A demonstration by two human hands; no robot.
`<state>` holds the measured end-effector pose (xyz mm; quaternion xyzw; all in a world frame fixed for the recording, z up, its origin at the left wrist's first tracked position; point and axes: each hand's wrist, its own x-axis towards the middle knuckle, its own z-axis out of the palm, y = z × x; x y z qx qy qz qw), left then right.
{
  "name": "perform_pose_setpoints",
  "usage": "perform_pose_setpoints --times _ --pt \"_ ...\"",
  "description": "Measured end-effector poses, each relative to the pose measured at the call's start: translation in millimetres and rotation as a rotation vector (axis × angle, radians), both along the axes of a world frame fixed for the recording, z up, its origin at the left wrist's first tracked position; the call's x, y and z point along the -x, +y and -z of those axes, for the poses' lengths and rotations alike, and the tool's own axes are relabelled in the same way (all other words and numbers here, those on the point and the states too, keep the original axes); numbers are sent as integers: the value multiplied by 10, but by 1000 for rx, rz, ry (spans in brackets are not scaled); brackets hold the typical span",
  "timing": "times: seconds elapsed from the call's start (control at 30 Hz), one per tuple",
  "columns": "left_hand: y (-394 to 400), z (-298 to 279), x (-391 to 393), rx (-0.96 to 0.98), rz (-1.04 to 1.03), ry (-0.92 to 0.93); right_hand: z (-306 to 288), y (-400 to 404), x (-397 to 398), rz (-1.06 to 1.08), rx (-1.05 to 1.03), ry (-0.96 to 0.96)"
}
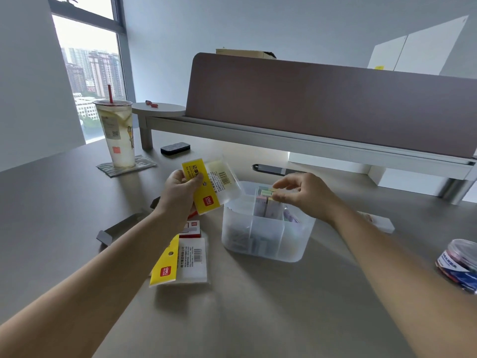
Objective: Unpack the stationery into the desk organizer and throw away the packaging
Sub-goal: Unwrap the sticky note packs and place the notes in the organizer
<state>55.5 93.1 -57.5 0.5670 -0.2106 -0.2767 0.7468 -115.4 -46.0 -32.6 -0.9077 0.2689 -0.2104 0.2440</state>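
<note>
The left hand grips a clear plastic packet with a yellow card strip, thumb and fingers curled round its left end, holding it up just left of the desk organizer. The strip carries a red "deli" badge and a barcode; the other print is too small to read. The right hand reaches over the organizer's far compartment, fingertips pinching a pastel stack of sticky notes that stands upright inside it. The organizer is a translucent tub with dividers, sitting mid-desk; its near compartments hold small items too blurred to tell.

Near the left forearm lies a second packet, also yellow-edged with a red "deli" badge and barcode, overlapping a small red-and-white box. At the far left stands an iced drink cup with a red straw on a coaster. At the right edge sits a round clear jar with a blue label.
</note>
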Motion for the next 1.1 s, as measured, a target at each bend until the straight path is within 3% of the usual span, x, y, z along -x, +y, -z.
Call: perform_pose_setpoints --times 0.27,0.57,0.67,0.83,0.97,1.1 --pt "576 269 107 -213 -158 -335 357 679 493 58 205 -149" --pt "620 479 154 -641 -299 -739 870 996 847 19 154 296" --pt "618 478 170 -717 -331 -869 896 980 896 29 99 339" --pt "771 469 449 -558 -147 -1161 895 996 886 43 116 324" --pt "854 575 503 -833 127 -1414 888 1009 878 58 112 325" --pt "797 601 387 -1023 178 -1339 869 1021 901 62 111 345"
